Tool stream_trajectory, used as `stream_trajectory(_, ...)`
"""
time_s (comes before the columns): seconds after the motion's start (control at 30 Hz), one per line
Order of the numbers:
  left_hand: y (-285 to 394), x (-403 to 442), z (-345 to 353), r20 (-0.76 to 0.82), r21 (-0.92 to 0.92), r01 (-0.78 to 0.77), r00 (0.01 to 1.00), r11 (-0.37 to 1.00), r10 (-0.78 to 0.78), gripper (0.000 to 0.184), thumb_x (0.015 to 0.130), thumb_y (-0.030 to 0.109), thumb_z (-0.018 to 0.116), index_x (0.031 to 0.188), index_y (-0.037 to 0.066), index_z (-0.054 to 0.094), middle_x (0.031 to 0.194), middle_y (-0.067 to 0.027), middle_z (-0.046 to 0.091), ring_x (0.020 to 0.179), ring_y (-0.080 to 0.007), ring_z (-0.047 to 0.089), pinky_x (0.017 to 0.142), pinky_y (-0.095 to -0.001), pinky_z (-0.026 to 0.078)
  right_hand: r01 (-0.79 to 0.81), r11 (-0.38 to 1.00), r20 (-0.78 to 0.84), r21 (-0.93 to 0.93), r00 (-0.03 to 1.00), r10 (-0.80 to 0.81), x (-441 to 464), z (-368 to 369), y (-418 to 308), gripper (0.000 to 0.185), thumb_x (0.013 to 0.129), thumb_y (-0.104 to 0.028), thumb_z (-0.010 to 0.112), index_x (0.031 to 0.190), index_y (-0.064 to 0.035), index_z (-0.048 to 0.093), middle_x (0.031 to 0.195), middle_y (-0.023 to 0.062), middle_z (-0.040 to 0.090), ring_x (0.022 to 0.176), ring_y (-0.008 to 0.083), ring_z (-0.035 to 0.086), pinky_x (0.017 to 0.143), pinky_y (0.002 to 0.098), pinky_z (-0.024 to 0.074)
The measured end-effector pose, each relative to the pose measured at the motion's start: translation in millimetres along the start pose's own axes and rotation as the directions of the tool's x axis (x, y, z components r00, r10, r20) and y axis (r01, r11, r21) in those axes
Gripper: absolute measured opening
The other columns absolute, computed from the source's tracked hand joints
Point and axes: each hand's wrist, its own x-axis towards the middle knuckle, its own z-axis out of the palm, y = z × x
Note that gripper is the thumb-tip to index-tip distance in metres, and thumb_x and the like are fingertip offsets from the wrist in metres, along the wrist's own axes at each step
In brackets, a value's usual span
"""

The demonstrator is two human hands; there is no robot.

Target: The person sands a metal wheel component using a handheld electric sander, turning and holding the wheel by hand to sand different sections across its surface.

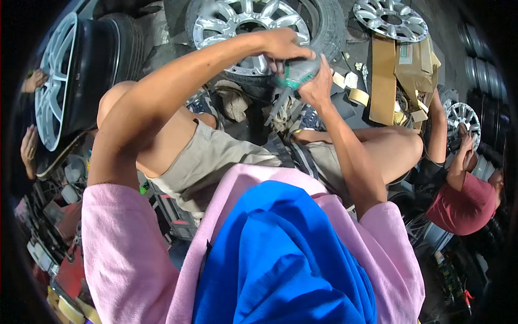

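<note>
My right hand (pixel 317 85) is wrapped around a green and grey power tool (pixel 294 75), whose dark cord or handle end points down toward my lap. My left hand (pixel 286 46) closes over the tool's upper end, fingers curled and slightly blurred; what lies under its palm is hidden. Just beyond both hands, a shiny multi-spoke alloy wheel rim (pixel 243 24) lies on a tire (pixel 332 32) between my knees. The tool's working tip and its exact kind do not show.
A second chrome rim (pixel 391 20) lies by a cardboard box (pixel 413 65) at the upper right. A tape roll (pixel 358 97) sits near my right knee. At left, another person's hands touch an upright silver rim (pixel 54 81). A person in a red shirt (pixel 464 204) works at right.
</note>
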Motion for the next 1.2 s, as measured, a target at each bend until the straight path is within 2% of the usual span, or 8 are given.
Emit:
stream_trajectory(0.07, 2.7, -3.8, -20.7, -0.065, 0.066, -0.054, 0.996, 0.996, 0.058, 0.068, 0.094, 0.061, 0.067, 0.120, -0.002, 0.071, 0.109, -0.0180, 0.073, 0.084, -0.0286, 0.077, 0.070, -0.0394, 0.062, -0.417, 0.800, 0.180, 0.432, 0.909, 0.377, 7.3, -41.5, -34.3, 0.082, 0.064, -0.050, 0.094, 0.121, 0.0009, 0.068, 0.125, 0.0188, 0.066, 0.116, 0.0356, 0.066, 0.100, 0.0465, 0.0503)
stream_trajectory(0.13, -48.3, 27.7, -47.5, -0.250, 0.478, -0.074, 0.944, 0.875, 0.217, 0.065, 0.094, 0.058, 0.065, 0.122, 0.000, 0.071, 0.113, -0.0194, 0.074, 0.094, -0.0378, 0.075, 0.086, -0.0453, 0.059, -0.332, 0.822, 0.093, 0.462, 0.940, 0.328, 4.5, -37.4, -27.8, 0.070, 0.067, -0.050, 0.095, 0.112, -0.0010, 0.073, 0.119, 0.0168, 0.071, 0.103, 0.0302, 0.071, 0.089, 0.0425, 0.0558)
stream_trajectory(0.27, -144.3, 22.7, -80.7, -0.394, 0.766, 0.162, 0.883, 0.622, 0.256, 0.068, 0.091, 0.065, 0.065, 0.122, 0.004, 0.073, 0.140, -0.0236, 0.061, 0.132, -0.0401, 0.057, 0.107, -0.0506, 0.050, -0.634, 0.474, 0.347, 0.611, 0.753, 0.560, 10.2, -62.7, -44.2, 0.053, 0.076, -0.041, 0.093, 0.103, 0.0009, 0.074, 0.093, 0.0082, 0.076, 0.084, 0.0190, 0.069, 0.079, 0.0355, 0.0553)
stream_trajectory(0.53, -155.4, -8.0, -70.1, -0.412, 0.791, 0.359, 0.911, 0.495, -0.003, 0.069, 0.090, 0.067, 0.066, 0.117, 0.004, 0.077, 0.148, -0.0188, 0.052, 0.136, -0.0379, 0.052, 0.108, -0.0535, 0.049, -0.608, 0.537, 0.331, 0.585, 0.784, 0.526, 2.6, -34.9, -59.5, 0.053, 0.075, -0.035, 0.094, 0.108, -0.0005, 0.072, 0.099, 0.0096, 0.075, 0.088, 0.0197, 0.069, 0.083, 0.0378, 0.0555)
stream_trajectory(0.73, -199.5, -12.3, -25.0, -0.626, 0.722, 0.277, 0.651, 0.634, 0.428, 0.050, 0.101, 0.049, 0.059, 0.104, 0.002, 0.076, 0.157, -0.0203, 0.045, 0.152, -0.0393, 0.032, 0.118, -0.0559, 0.037, -0.611, 0.524, 0.293, 0.594, 0.770, 0.566, 21.8, -13.4, -75.8, 0.053, 0.075, -0.037, 0.094, 0.108, -0.0018, 0.072, 0.100, 0.0091, 0.075, 0.091, 0.0217, 0.070, 0.085, 0.0377, 0.0543)
stream_trajectory(0.87, -204.6, -9.5, -25.5, -0.695, 0.592, 0.219, 0.626, 0.775, 0.354, 0.045, 0.108, 0.036, 0.046, 0.106, 0.001, 0.076, 0.160, -0.0135, 0.044, 0.154, -0.0342, 0.030, 0.122, -0.0523, 0.032, -0.684, 0.492, 0.316, 0.539, 0.705, 0.634, 60.6, 7.7, -96.6, 0.061, 0.074, -0.045, 0.093, 0.112, -0.0025, 0.071, 0.105, 0.0132, 0.076, 0.096, 0.0261, 0.071, 0.088, 0.0392, 0.0536)
stream_trajectory(0.97, -212.8, -7.8, -27.5, -0.738, 0.520, 0.165, 0.581, 0.838, 0.344, 0.044, 0.109, 0.030, 0.043, 0.105, 0.001, 0.076, 0.157, -0.0098, 0.048, 0.152, -0.0315, 0.033, 0.123, -0.0504, 0.032, -0.609, 0.737, 0.124, 0.293, 0.788, 0.602, 72.4, 22.0, -91.0, 0.068, 0.072, -0.049, 0.093, 0.116, -0.0024, 0.070, 0.109, 0.0137, 0.076, 0.099, 0.0288, 0.072, 0.090, 0.0411, 0.0536)
stream_trajectory(1.2, -209.4, -10.2, -26.8, -0.755, 0.501, 0.185, 0.571, 0.845, 0.323, 0.044, 0.109, 0.028, 0.042, 0.105, 0.001, 0.076, 0.157, -0.0076, 0.048, 0.152, -0.0293, 0.034, 0.123, -0.0485, 0.033, -0.600, 0.586, 0.208, 0.544, 0.774, 0.598, 6.1, -13.7, -89.5, 0.063, 0.079, -0.043, 0.091, 0.118, 0.0005, 0.068, 0.110, 0.0150, 0.073, 0.101, 0.0292, 0.069, 0.093, 0.0420, 0.0525)
